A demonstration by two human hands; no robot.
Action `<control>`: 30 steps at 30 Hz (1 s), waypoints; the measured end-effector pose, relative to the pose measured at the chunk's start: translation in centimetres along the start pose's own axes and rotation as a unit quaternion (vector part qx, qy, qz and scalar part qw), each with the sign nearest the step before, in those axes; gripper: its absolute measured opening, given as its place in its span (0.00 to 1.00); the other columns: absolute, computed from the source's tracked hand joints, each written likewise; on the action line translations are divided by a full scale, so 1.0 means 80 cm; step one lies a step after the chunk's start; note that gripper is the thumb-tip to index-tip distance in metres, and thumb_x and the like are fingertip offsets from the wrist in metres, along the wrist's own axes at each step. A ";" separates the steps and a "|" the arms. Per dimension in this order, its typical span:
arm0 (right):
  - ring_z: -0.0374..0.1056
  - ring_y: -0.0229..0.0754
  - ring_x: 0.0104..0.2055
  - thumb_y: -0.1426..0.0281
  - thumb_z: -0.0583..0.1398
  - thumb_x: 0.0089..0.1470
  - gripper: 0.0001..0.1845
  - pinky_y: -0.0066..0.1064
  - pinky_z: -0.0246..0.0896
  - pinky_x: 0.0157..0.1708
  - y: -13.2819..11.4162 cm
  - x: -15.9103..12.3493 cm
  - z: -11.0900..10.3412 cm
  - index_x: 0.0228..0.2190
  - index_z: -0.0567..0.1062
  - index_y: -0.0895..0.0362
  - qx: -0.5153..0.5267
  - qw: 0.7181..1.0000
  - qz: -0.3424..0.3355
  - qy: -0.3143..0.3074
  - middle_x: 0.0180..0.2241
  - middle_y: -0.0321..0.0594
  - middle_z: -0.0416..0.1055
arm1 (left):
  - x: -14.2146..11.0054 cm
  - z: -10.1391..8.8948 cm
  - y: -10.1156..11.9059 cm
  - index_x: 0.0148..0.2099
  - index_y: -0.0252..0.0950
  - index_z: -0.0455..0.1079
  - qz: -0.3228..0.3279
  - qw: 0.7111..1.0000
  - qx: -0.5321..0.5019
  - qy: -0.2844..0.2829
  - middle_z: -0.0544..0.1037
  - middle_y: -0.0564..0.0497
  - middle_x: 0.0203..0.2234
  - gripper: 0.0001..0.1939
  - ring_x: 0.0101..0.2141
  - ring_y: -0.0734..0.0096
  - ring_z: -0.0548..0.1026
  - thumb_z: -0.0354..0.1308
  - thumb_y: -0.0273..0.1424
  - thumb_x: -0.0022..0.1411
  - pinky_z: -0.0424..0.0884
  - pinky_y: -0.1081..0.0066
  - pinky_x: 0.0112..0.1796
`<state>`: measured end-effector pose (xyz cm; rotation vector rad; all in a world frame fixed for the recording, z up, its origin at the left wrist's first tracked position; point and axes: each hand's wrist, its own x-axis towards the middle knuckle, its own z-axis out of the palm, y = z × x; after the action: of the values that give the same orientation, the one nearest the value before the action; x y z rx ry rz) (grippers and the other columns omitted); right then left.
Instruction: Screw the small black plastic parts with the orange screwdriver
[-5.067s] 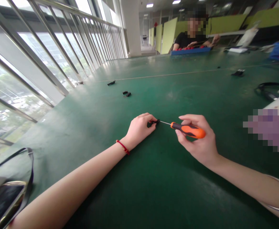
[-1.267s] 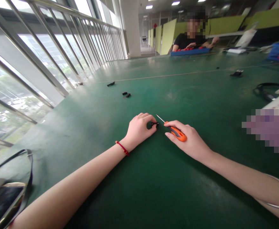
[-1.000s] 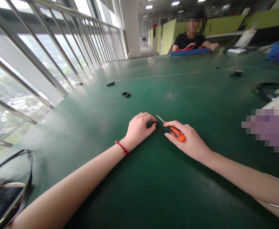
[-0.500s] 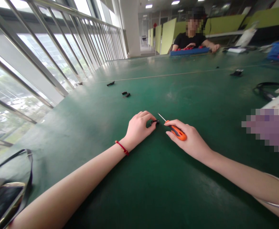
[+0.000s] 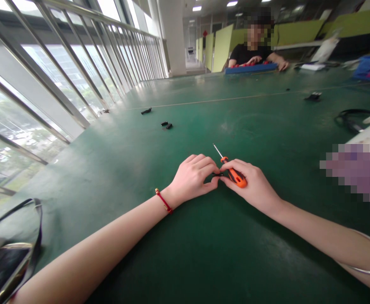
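Note:
Between the fingertips of my left hand point(image 5: 195, 175) is a small black part point(image 5: 216, 174), mostly covered by the fingers, so its kind does not show. My right hand point(image 5: 250, 179) is closed round an orange-and-black screwdriver point(image 5: 236, 177), its thin metal shaft pointing up and away to the left. The right thumb and fingertip meet the same black part from the other side, so the two hands come together over the green table point(image 5: 185, 236).
Small black pieces point(image 5: 166, 125) and another black piece point(image 5: 146, 111) lie further back. A black part point(image 5: 313, 96) and a coiled cable point(image 5: 351, 118) are right. Across the table, a person sits behind a blue tray point(image 5: 251, 68). A phone point(image 5: 6, 270) lies at lower left.
My left hand has moved right and slightly nearer with the black part, up to my right hand. The right fingertips have closed on the part, and the screwdriver's shaft has tilted more upright.

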<state>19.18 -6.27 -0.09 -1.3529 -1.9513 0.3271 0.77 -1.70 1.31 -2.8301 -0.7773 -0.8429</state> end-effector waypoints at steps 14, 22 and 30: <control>0.68 0.41 0.35 0.70 0.60 0.53 0.04 0.34 0.61 0.39 0.001 0.002 -0.002 0.33 0.72 0.55 0.018 1.000 0.019 0.014 0.36 0.36 0.73 | 0.000 0.002 -0.006 0.36 0.36 0.72 -0.022 0.999 -0.001 0.025 0.78 0.52 0.34 0.08 0.35 0.72 0.72 0.53 0.33 0.62 0.64 0.69 0.36; 0.69 0.42 0.37 0.70 0.59 0.53 0.03 0.34 0.60 0.39 0.002 0.002 -0.002 0.33 0.72 0.55 0.044 0.999 0.028 0.014 0.36 0.37 0.73 | 0.000 0.001 -0.005 0.37 0.37 0.72 -0.032 0.999 -0.008 0.011 0.78 0.51 0.35 0.09 0.36 0.71 0.72 0.52 0.33 0.62 0.64 0.69 0.37; 0.69 0.41 0.35 0.68 0.59 0.52 0.06 0.32 0.60 0.37 0.001 0.003 -0.003 0.35 0.72 0.55 0.032 0.998 0.033 0.038 0.35 0.38 0.74 | 0.000 0.005 -0.007 0.34 0.37 0.72 -0.098 0.993 -0.068 0.022 0.78 0.53 0.34 0.05 0.36 0.71 0.73 0.56 0.30 0.57 0.66 0.69 0.39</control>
<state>19.33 -6.07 0.16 -1.3708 -1.8203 0.3621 0.69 -1.09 0.91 -2.8739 -1.0436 -1.0200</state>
